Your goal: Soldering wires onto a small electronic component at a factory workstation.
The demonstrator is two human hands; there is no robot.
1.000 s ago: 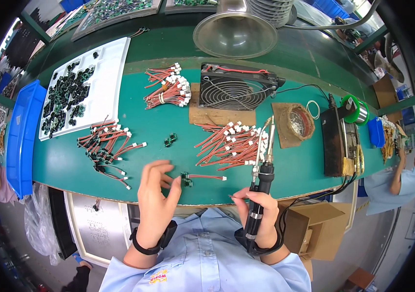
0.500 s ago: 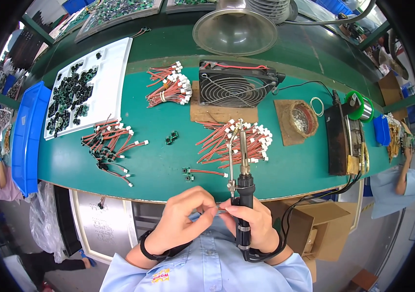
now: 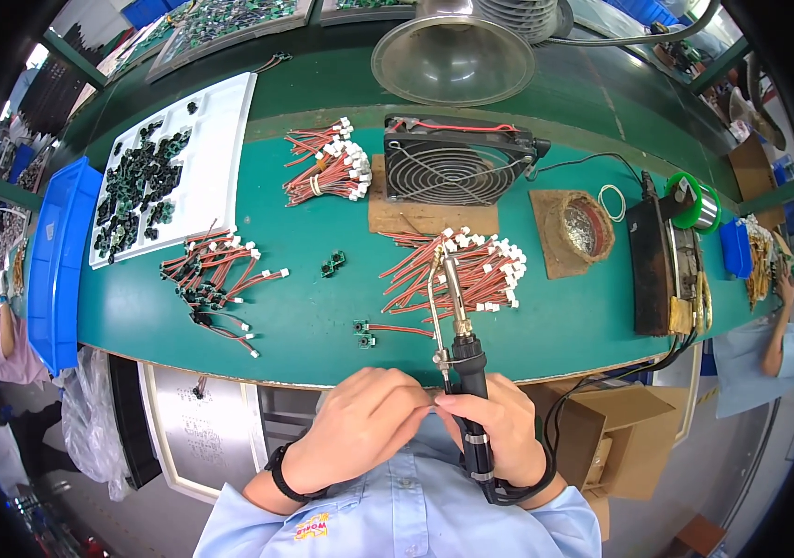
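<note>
My right hand [image 3: 510,430] grips a soldering iron [image 3: 468,361] with a black handle and a thin metal tube along its shaft. Its tip points away from me, over a pile of red-and-black wire leads [image 3: 457,279] with white connectors. Close against it, my left hand [image 3: 360,423] is closed, thumb and fingers pinched together; what they hold is hidden. The fingertips of both hands meet just in front of the table's near edge. Beyond them lie a small green circuit board [image 3: 360,327] with a wire lead attached and another small board [image 3: 333,264].
A white tray [image 3: 215,139] holds many small black-green parts, beside a blue bin [image 3: 60,270]. Wired boards [image 3: 215,279] and a wire bundle [image 3: 330,177] lie nearer the middle. Around stand a fan [image 3: 457,167], a tip-cleaning pot [image 3: 585,231], a solder spool [image 3: 706,205] and a metal hood [image 3: 453,60].
The soldering iron has tilted, its tip swinging slightly left and its lower end right. My left fingers have curled over, covering the thin reddish piece seen between my hands before.
</note>
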